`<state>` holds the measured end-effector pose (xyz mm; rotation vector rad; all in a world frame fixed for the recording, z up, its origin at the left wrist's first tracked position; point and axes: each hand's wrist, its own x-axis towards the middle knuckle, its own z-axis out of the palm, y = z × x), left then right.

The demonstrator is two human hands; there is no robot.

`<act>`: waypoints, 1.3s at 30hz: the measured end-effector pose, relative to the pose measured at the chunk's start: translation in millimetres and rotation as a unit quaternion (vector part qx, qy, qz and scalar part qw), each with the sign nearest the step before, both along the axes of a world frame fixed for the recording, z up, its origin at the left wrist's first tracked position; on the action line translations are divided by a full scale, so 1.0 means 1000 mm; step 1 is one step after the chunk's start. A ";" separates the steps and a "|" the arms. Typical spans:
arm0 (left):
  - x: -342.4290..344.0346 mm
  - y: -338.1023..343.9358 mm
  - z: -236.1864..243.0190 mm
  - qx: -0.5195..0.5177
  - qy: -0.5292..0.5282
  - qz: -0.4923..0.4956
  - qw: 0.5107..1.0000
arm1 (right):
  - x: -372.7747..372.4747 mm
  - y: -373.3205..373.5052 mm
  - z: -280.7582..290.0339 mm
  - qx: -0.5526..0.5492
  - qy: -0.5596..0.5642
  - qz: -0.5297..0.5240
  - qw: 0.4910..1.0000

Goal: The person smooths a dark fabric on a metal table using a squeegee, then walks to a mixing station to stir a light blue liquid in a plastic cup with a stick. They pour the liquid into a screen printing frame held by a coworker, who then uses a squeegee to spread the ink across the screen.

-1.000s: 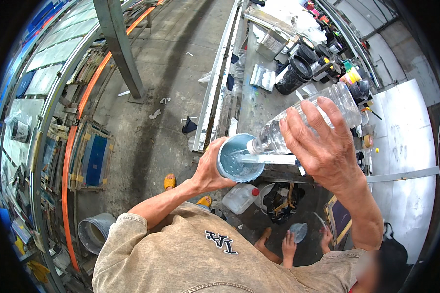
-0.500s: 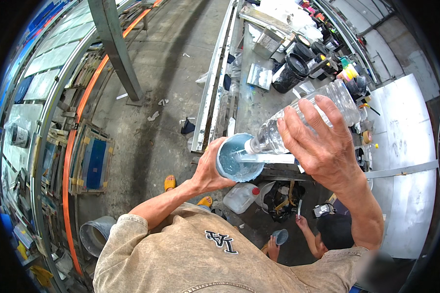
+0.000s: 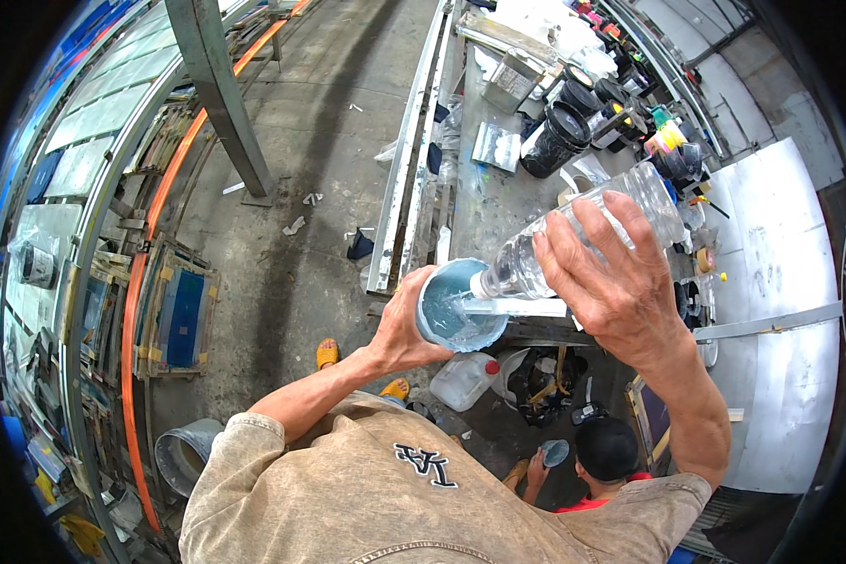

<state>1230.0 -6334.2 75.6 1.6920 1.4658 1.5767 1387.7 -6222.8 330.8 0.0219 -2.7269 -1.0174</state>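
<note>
My left hand [image 3: 404, 324] is wrapped around a light blue plastic cup [image 3: 434, 305], its open top facing up toward me. In my right hand [image 3: 611, 273] is a clear plastic bottle [image 3: 517, 266], tipped so that its neck points down to the left at the cup's rim. Clear liquid shows at the bottle's mouth and inside the cup. A flat white stick [image 3: 522, 307] leans out of the cup over its right edge, below the bottle. How deep the liquid stands is hard to tell.
A long worktable [image 3: 498, 202] ahead carries black tubs [image 3: 555, 136], a metal can [image 3: 514, 80] and white plastic. Beneath are a white jug [image 3: 464, 381] and a black-lined bin [image 3: 540, 381]. A person in a black cap [image 3: 606, 448] crouches at lower right, holding another cup [image 3: 556, 452].
The bottle and my right hand have shifted very slightly; the cup stays in place. The crouching person has moved left and lower, and their arm no longer reaches toward the bin.
</note>
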 end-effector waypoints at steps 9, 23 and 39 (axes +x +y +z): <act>0.002 -0.007 0.002 -0.002 -0.007 0.001 1.000 | 0.023 0.011 -0.020 -0.099 -0.006 -0.084 0.992; 0.011 0.009 0.001 0.028 -0.018 0.010 0.999 | 0.118 0.069 -0.068 -0.580 0.321 -0.184 0.726; 0.014 -0.033 0.002 -0.024 -0.060 0.086 0.994 | 0.215 0.158 -0.300 -0.539 0.727 -0.182 0.384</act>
